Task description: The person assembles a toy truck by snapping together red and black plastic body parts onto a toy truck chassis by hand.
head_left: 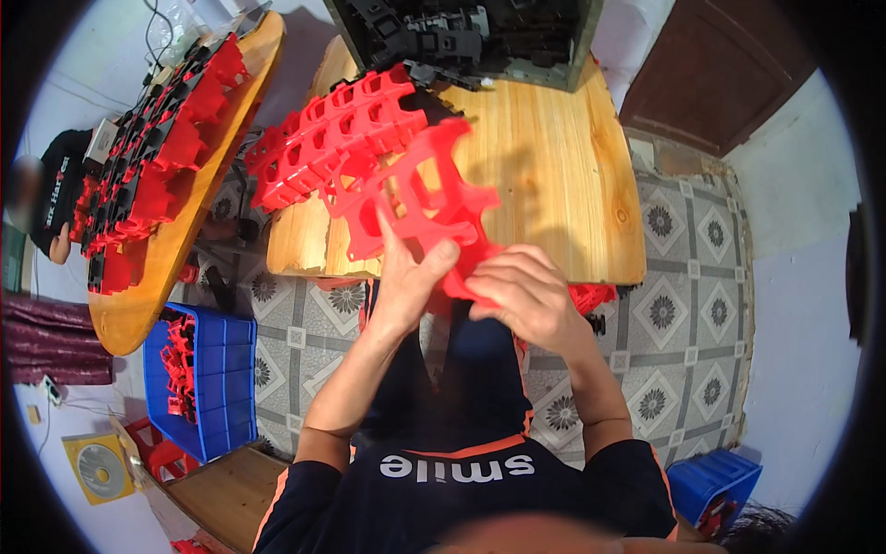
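Between my hands, a red plastic frame with large cut-out openings (426, 198) is raised over the near edge of the wooden table. My left hand (406, 282) grips its near left side, with the index finger stretched up along it and the thumb across the front. Around the near right end curl the fingers of my right hand (526, 297). The frame is slightly blurred. Just behind it on the left lies a row of similar red plastic frames (323, 129), standing close together on the table; the held frame partly covers them.
The pale wooden table (563, 175) bears a bin of black plastic parts (443, 42) at its far side. At left, a long oval table (221, 185) carries rows of red and black parts. Blue crates (226, 379) hold red pieces. Another person (63, 194) is at far left.
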`<state>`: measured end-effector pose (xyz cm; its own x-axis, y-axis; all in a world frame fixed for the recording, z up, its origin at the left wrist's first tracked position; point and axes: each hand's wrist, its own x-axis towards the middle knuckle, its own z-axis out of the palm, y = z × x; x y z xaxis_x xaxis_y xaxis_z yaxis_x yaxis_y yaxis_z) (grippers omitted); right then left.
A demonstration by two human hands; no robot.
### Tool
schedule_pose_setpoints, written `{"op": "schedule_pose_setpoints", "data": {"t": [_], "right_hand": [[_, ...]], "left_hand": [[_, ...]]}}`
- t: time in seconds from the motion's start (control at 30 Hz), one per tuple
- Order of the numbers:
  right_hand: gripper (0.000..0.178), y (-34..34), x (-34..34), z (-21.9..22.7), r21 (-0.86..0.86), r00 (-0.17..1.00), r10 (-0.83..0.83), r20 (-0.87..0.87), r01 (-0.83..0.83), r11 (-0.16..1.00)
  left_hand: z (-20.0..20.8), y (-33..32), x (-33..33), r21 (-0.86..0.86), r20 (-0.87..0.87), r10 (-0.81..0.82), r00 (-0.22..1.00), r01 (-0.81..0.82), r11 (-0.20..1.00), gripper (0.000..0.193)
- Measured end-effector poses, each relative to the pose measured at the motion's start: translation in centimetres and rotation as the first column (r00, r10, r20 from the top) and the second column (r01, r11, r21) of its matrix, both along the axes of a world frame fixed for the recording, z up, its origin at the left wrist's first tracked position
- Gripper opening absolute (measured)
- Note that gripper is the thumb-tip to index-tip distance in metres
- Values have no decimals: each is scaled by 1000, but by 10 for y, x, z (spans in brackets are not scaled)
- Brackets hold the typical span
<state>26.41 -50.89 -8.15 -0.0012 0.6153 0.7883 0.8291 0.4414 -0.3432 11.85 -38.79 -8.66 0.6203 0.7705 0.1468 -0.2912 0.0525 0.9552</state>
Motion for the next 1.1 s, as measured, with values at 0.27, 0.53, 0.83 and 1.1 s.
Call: {"op": "schedule_pose_setpoints", "data": {"t": [0.27,0.53,0.83,1.1], "right_hand": [[48,205,129,37,-81,781,-307,-545,315,946],[24,219,164,-21,-65,693,-443,-569,499,864],[30,27,155,-54,-758,586,-613,-531,-4,653],[37,11,117,-68,-454,941,-270,206,336,825]], "left_hand": [[-41,-9,-44,-549,383,-161,909,365,752,89],[-58,-20,-72,-617,397,-195,897,418,667,115],[-95,-21,-80,-653,504,-229,832,542,530,100],[-75,-26,-71,-613,489,-160,858,468,637,96]]}}
